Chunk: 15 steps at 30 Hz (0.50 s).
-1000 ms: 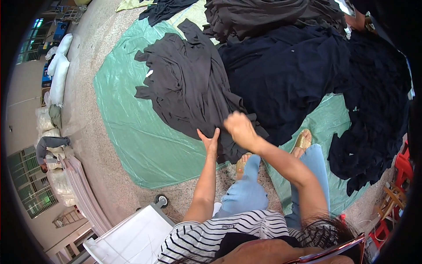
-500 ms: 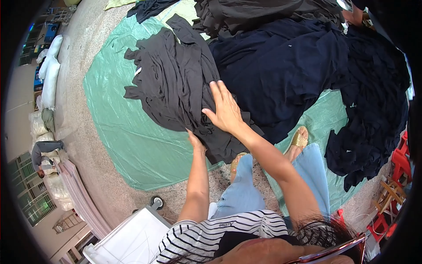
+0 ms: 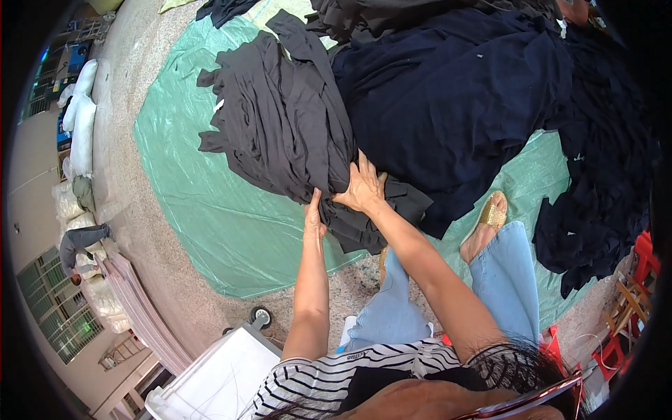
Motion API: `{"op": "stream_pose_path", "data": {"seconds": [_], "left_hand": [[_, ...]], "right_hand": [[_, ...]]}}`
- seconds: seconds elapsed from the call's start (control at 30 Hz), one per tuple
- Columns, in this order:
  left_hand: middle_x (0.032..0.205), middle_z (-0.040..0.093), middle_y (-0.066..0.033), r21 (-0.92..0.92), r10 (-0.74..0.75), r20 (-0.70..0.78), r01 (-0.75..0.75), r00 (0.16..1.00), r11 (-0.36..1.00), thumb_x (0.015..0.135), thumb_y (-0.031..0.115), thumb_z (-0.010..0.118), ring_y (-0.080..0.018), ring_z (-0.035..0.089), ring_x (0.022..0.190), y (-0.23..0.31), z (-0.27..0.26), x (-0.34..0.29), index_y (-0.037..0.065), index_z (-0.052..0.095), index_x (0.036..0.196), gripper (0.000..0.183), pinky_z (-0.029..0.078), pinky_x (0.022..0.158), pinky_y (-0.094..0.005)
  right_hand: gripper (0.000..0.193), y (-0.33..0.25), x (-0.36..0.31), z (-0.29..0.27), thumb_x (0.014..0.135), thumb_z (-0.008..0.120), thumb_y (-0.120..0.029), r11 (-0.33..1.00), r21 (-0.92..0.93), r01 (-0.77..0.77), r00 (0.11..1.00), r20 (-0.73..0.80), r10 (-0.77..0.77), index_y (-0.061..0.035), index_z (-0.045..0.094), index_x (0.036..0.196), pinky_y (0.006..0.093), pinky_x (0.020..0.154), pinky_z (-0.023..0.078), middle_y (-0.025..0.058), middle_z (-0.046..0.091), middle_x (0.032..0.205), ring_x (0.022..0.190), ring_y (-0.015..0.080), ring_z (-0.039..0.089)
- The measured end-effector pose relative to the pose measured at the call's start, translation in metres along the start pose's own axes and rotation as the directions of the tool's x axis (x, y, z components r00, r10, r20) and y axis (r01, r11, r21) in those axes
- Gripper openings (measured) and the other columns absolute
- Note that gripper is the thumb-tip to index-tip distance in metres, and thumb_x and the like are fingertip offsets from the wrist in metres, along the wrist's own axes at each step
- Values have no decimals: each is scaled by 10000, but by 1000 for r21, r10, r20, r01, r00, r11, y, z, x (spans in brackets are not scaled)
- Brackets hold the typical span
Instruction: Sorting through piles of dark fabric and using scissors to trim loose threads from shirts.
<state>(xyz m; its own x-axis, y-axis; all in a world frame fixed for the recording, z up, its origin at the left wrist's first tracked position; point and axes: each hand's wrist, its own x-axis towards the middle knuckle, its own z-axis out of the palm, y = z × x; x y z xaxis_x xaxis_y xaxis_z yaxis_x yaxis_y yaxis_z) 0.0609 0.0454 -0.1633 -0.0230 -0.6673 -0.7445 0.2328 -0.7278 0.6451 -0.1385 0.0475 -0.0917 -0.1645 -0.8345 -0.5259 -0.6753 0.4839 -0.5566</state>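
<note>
A heap of dark grey fabric pieces [image 3: 280, 119] lies on a green plastic sheet [image 3: 203, 217] in front of me. At its near edge, my left hand [image 3: 315, 215] grips the fabric, with some fingers hidden by the folds. Close to its right, my right hand [image 3: 364, 187] clasps a bunch of the same fabric between its thumb and spread fingers. Loose grey folds hang below both hands. To the right, a large navy fabric pile [image 3: 448, 105] touches the grey heap.
More dark navy cloth [image 3: 595, 161] is heaped at the far right. A white wheeled cart [image 3: 217, 371] stands at lower left. Red stools [image 3: 609, 353] are at lower right. White sacks [image 3: 82, 133] and a bending person [image 3: 80, 241] are at the left.
My right hand has slid down toward my left hand and closed on the fabric. My left hand has shifted slightly up. The near folds are bunched between them.
</note>
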Motion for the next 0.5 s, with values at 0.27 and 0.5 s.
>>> {"op": "stream_pose_path", "data": {"seconds": [0.27,0.5], "left_hand": [[1328,613,-135,-241,-137,121,163,983,957,866,538,691,-301,622,1164,0,-18,-26,42,533,1375,728,505,1017,-464],[1305,632,-89,-65,-262,-34,260,964,964,843,558,713,-280,626,1146,-16,-9,-28,93,532,1395,744,498,1006,-469]], "right_hand": [[994,-11,-22,-32,619,768,-586,897,380,-226,912,405,58,3,388,1325,472,976,487,327,599,1235,1152,470,597],[1243,22,-24,33,573,808,-688,991,103,-85,995,62,79,-14,296,1484,606,1124,284,257,306,1541,1416,441,320]]}}
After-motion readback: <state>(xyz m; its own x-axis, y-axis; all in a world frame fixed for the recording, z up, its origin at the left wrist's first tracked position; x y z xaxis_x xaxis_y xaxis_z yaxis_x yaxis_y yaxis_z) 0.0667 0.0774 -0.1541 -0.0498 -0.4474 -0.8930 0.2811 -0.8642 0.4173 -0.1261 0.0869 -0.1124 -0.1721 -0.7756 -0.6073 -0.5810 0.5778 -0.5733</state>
